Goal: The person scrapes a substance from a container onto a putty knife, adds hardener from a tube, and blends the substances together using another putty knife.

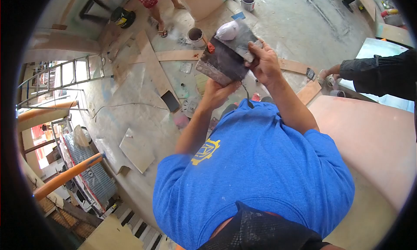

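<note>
Just above your chest, your left hand (218,93) is closed around the near edge of a dark plate (221,64), thumb along it and the other fingers partly hidden beneath. Your right hand (263,61) pinches the right side of a grey plate (243,40), thumb on top. The two plates overlap, and a smooth mound of pale lilac paste (227,31) sits on the grey one.

Take these plates as the middle of a clock. At ten o'clock, just beyond their edge, stands a white pail (196,40); its inside looks dark, and you cannot tell what it holds. Farther out at ten is a black bucket (123,18) with a yellow label, too small to read. Near it stands a person (161,26) in sandals. Between twelve and one, a grey can (248,3) shows a dark interior, its contents unclear.

At three o'clock, a co-worker's hand (332,72) reaches from a black sleeve (378,71). Six o'clock brings your blue shirt (260,163), bearing a yellow gear emblem (206,151). Out between seven and eight, a ribbed grey sheet (91,171) carries large dark letters, too warped to read surely.
</note>
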